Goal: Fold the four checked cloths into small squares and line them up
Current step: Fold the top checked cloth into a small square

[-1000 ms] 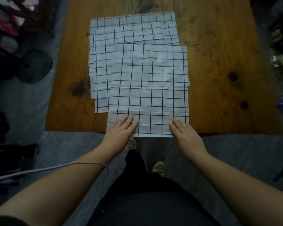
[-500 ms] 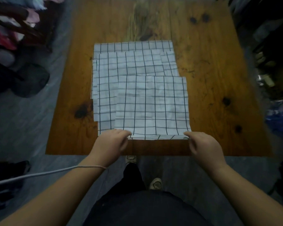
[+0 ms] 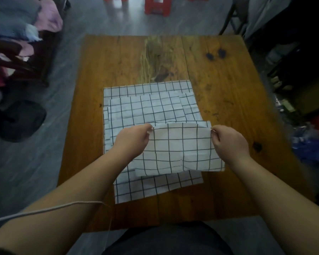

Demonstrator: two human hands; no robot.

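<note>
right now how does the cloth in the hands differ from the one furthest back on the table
The held cloth is lifted and doubled over, its near edge pinched by the left hand and right hand; the back cloth lies flat, untouched. The held cloth sits on top, while the back cloth is mostly covered by the others. Both are white with dark checks.

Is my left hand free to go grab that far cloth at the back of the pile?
Probably not yet: the left hand is pinching a corner of the top cloth mid-fold; the far cloth lies uncovered beyond.
</note>
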